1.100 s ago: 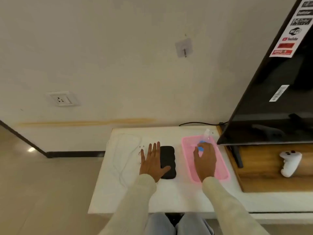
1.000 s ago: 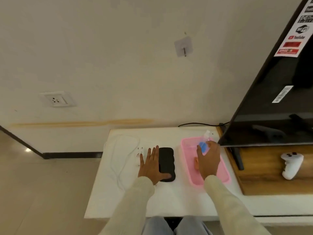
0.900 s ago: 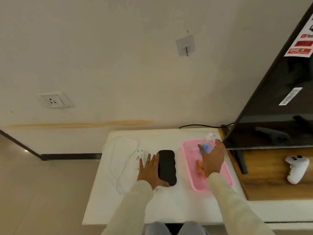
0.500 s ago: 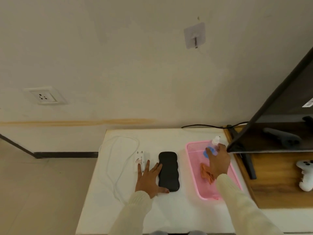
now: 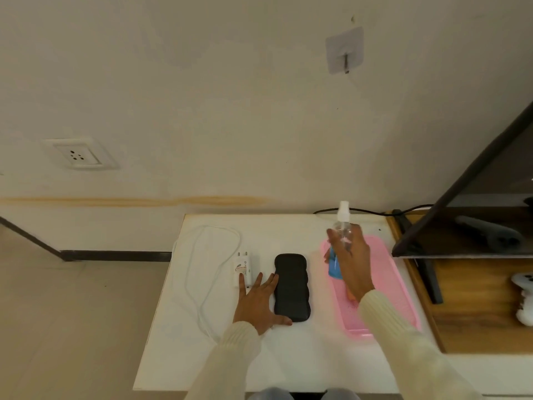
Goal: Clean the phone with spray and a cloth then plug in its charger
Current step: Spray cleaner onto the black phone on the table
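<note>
Clear plastic with a white nozzle and a blue label, the spray bottle (image 5: 341,226) is standing upright in the right hand (image 5: 350,261), whose fingers are curling round it above the pink tray (image 5: 398,287). The left hand (image 5: 256,301) is lying flat with fingers spread, touching the black, wavy-edged phone (image 5: 291,287) on the smooth white tabletop (image 5: 288,356). Just beside it, a boxy white charger (image 5: 243,268) and its looping cable (image 5: 202,269) are lying.

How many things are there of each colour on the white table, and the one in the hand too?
White: 1, charger with its cable
Black: 1, phone
Pink: 1, tray
Orange: 1, cloth in the tray
Clear: 1, spray bottle in the right hand
Total: 5
</note>
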### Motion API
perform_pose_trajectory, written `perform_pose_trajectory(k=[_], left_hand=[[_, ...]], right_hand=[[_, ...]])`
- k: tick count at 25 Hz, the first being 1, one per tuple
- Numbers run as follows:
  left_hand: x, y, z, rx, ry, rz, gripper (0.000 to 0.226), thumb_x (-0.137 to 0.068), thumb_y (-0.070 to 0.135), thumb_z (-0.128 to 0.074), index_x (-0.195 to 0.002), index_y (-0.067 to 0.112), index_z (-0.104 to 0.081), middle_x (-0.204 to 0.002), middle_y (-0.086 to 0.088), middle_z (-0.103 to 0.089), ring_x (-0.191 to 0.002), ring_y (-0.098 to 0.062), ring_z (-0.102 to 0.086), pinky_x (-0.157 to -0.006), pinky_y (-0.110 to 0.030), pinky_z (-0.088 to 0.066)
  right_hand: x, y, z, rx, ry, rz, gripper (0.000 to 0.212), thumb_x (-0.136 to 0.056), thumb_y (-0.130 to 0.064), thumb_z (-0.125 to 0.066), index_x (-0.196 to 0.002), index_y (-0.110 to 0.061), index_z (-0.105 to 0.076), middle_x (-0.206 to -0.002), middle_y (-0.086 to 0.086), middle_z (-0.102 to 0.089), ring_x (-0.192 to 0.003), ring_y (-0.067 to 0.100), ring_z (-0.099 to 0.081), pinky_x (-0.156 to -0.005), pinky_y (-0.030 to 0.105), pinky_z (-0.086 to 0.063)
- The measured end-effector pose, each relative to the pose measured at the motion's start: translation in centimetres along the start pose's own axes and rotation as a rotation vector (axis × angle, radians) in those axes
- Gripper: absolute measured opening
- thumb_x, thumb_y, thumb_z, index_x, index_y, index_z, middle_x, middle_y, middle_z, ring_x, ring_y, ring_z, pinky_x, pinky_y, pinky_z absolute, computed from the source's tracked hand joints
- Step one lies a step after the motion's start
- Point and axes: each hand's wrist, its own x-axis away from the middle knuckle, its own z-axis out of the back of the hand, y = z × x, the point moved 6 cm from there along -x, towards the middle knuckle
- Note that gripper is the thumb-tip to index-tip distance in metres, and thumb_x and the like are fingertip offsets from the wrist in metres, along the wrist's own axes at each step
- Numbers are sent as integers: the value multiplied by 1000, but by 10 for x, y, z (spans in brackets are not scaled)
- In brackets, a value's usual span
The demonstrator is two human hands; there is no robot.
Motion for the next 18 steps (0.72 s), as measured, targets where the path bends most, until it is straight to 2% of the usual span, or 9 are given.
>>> perform_pose_trajectory(k=[2,4,7,11,15,18], left_hand=[[0,-1,-1,4,4,7,112,-65,78,-57,-150,32,0,-157,13,-11,-145,-10,4,-107,-47,27],[0,-2,-1,12,3,-1,114,-64,76,-59,-150,31,0,-157,12,-12,-145,-10,4,-107,-45,28],[0,-4,0,19,6,-29,113,-64,74,-61,-150,30,-3,-157,13,-13,-145,-8,2,-107,-44,29],[1,-5,1,42,35,-47,111,-65,73,-62,-150,29,-6,-156,14,-16,-145,-7,0,-104,-41,31],[1,-5,1,50,45,-52,112,-63,73,-63,-150,29,-9,-156,14,-18,-145,-6,-1,-102,-41,33],[1,-4,1,84,42,-52,112,-62,71,-65,-150,29,-10,-155,14,-19,-144,-4,0,-101,-40,35]], right_hand=[[5,2,-20,54,-89,-8,50,-89,-21,-60,-132,-22,-36,-79,3,-60,-58,16,-60,-49,22,-53],[11,7,-35,139,-179,59,65,-90,-18,-60,-142,-32,-24,-65,2,-54,-49,4,-53,-49,17,-50],[21,15,-52,247,-277,163,68,-91,-15,-57,-144,-34,-21,-56,-1,-45,-44,0,-43,-48,13,-45],[26,28,-68,471,-368,85,80,-85,-17,-63,-142,-45,-15,-69,3,-57,-53,12,-54,-60,28,-55],[33,39,-84,801,-391,67,83,-88,-15,-56,-144,-43,-2,-79,4,-49,-59,14,-50,-59,29,-50],[38,47,-93,905,-411,52,81,-88,-13,-53,-145,-40,-3,-82,4,-49,-62,16,-53,-57,29,-51]])
